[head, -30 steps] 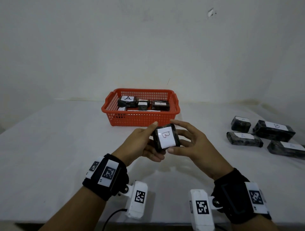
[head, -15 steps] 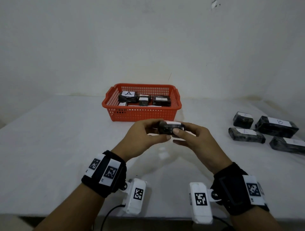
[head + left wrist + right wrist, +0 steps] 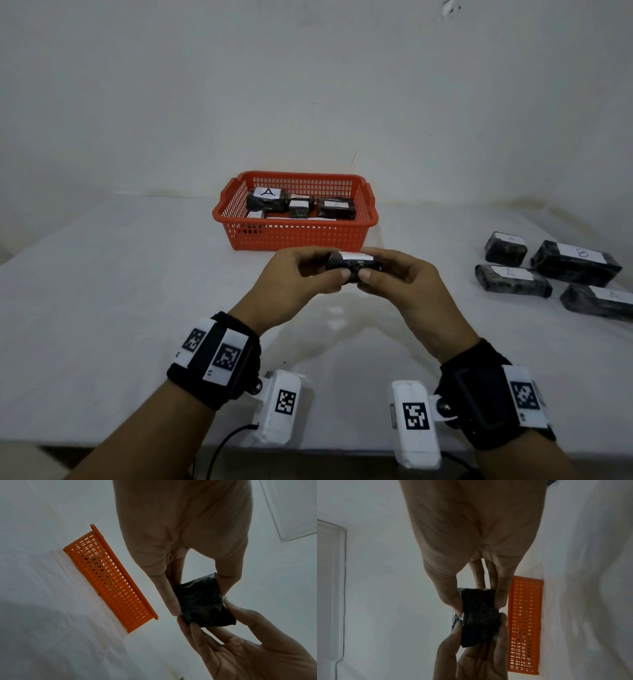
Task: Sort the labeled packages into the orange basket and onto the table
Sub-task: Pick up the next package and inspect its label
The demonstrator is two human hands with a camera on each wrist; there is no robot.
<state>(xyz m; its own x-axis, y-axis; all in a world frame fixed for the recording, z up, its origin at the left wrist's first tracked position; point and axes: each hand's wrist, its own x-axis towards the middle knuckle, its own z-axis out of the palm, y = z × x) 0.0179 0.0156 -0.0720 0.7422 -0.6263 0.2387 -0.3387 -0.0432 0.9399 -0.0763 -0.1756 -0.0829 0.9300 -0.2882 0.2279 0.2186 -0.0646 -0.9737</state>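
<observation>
Both hands hold one small black package [image 3: 354, 265] [image 3: 203, 601] [image 3: 479, 616] above the white table, just in front of the orange basket [image 3: 294, 234] [image 3: 109, 577] [image 3: 525, 622]. Its white label faces up and shows only edge-on. My left hand [image 3: 305, 274] [image 3: 197, 596] pinches it between thumb and fingers from the left. My right hand [image 3: 394, 277] [image 3: 479, 601] pinches it from the right. The basket holds several black packages, one labeled A [image 3: 267, 198].
Several black labeled packages lie on the table at the right: a long one marked B [image 3: 575, 262], a small one [image 3: 506, 248], a flat one [image 3: 512, 280] and one at the frame edge [image 3: 599, 301]. The white wall rises right behind the basket.
The package was held with its B label facing me one second ago; it has since been tipped flat with the label up and carried a little forward toward the basket.
</observation>
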